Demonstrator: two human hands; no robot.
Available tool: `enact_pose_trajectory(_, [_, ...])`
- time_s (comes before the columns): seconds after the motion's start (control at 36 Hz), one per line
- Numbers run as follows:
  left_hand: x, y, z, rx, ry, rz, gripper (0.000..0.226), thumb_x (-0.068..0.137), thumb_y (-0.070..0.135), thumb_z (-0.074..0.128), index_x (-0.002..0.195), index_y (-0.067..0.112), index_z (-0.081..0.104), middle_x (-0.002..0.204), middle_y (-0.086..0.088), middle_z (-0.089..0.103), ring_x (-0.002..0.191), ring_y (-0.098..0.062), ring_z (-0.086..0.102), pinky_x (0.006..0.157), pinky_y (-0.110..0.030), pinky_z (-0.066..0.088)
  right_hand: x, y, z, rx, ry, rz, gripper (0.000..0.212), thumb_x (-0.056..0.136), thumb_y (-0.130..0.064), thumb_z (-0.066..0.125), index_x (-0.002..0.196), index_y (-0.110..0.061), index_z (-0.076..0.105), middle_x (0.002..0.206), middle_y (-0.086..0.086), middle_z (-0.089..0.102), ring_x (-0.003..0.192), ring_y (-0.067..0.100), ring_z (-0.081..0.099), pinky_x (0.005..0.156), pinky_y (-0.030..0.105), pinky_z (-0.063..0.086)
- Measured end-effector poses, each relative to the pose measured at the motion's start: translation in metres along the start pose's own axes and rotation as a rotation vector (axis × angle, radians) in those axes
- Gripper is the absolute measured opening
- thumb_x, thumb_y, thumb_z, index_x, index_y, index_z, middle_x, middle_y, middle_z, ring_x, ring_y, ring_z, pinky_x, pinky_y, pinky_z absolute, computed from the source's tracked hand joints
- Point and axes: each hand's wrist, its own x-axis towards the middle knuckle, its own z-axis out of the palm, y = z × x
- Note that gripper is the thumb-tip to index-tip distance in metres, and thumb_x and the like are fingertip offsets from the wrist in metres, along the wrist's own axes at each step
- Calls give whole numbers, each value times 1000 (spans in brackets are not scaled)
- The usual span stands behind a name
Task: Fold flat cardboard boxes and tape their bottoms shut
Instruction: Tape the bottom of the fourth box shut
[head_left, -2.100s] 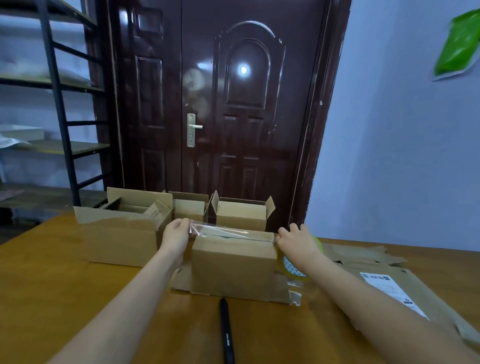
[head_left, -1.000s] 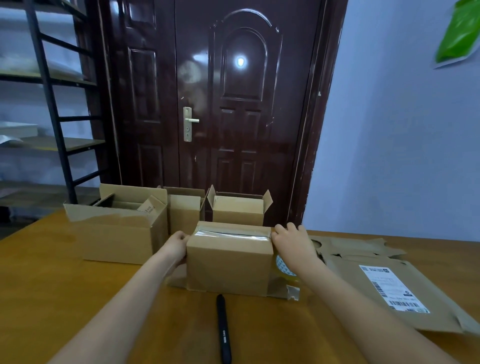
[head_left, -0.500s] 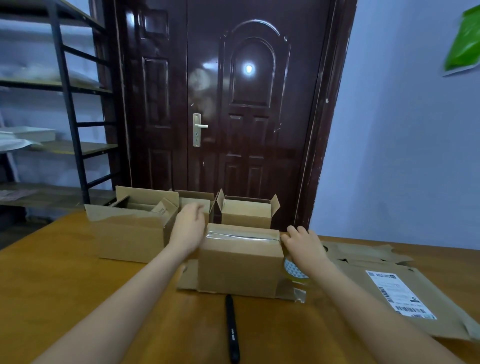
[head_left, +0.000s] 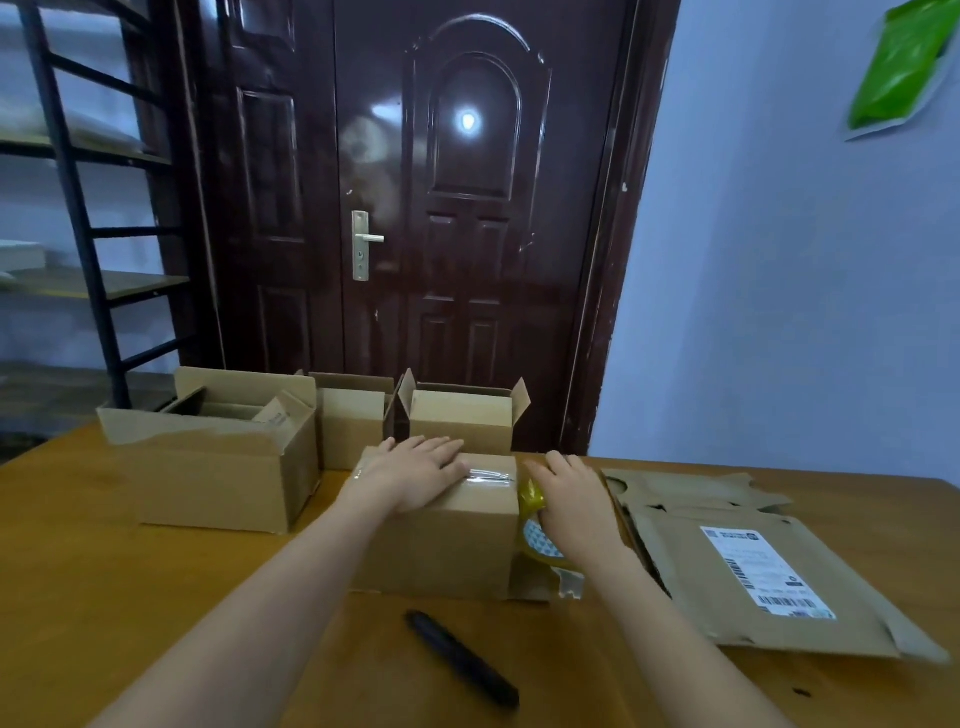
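Note:
A small cardboard box (head_left: 441, 545) stands bottom-up on the wooden table (head_left: 104, 571) in front of me. A strip of clear tape (head_left: 488, 475) runs across its top seam. My left hand (head_left: 415, 473) lies flat on that top, fingers straight, pressing the tape down. At the box's right side my right hand (head_left: 571, 504) grips a roll of clear tape (head_left: 537, 535), which stays joined to the strip.
A black pen (head_left: 462, 660) lies near the front edge. Behind stand a bigger open box (head_left: 218, 478) on the left and two small open boxes (head_left: 462, 421). Flat cardboard with a label (head_left: 753, 571) lies on the right. A dark door and a metal shelf stand beyond the table.
The tape strip, held stretched above the box, now lies stuck on the top. My left hand moved from the box's left end onto the top and slid rightward. My right hand stayed at the right end.

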Motion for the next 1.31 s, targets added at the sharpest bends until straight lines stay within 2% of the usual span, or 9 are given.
enact_pose_trajectory(0.22, [-1,-1,0,-24,17,32,53,100,51,15,150,37,9,159,10,13,147,-17,7,117,-45,3,-25,12,25,506,256,314,53,84,0,60,132,-23,53,115,-1,56,103,14,50,80,21,39])
enact_pose_trajectory(0.36, [3,2,2,-210,59,249,50,104,26,27,147,45,13,158,14,12,146,-12,5,118,-41,9,-22,6,26,520,264,395,59,84,10,52,133,-22,52,124,1,56,112,17,49,86,23,41])
enact_pose_trajectory(0.5, [8,17,-2,-243,3,335,68,93,-5,34,136,48,42,148,15,35,137,-12,31,109,-31,29,-27,12,23,400,185,346,59,85,9,50,137,-20,47,125,1,52,113,16,46,87,22,40])
enact_pose_trajectory(0.67, [12,37,1,-269,57,253,34,101,23,32,118,37,58,121,8,45,116,-16,44,101,-38,39,-21,9,11,233,115,275,58,88,6,49,140,-18,42,131,1,49,114,18,43,91,25,40])
enact_pose_trajectory(0.81, [10,38,9,-197,114,261,32,100,33,33,121,40,56,125,9,42,118,-15,38,105,-38,33,-14,8,1,75,23,160,53,91,-6,55,140,-15,40,140,4,44,121,24,42,96,31,40])
enact_pose_trajectory(0.94, [7,39,9,-137,107,272,34,99,34,30,122,39,54,130,6,39,120,-17,35,106,-40,30,-14,-2,3,-188,-54,-24,32,87,-16,62,118,-13,55,112,6,55,101,25,51,80,34,46])
enact_pose_trajectory(1.11, [9,41,11,-81,100,262,33,99,35,25,119,41,51,131,5,36,118,-17,33,105,-40,28,-7,6,1,-115,-52,-18,37,90,-10,54,127,-14,50,125,3,53,116,22,45,100,33,36])
enact_pose_trajectory(1.25, [10,42,11,-58,100,254,34,99,35,23,119,43,50,129,4,35,115,-18,33,103,-40,27,-15,19,6,18,-15,70,58,87,-10,58,141,-16,39,138,2,48,132,21,37,118,41,11])
enact_pose_trajectory(1.31, [10,43,11,-49,96,250,35,99,35,23,120,43,50,129,4,34,115,-19,33,103,-41,28,-18,23,7,68,33,72,59,80,-7,60,137,-16,45,135,3,49,131,24,38,118,46,16])
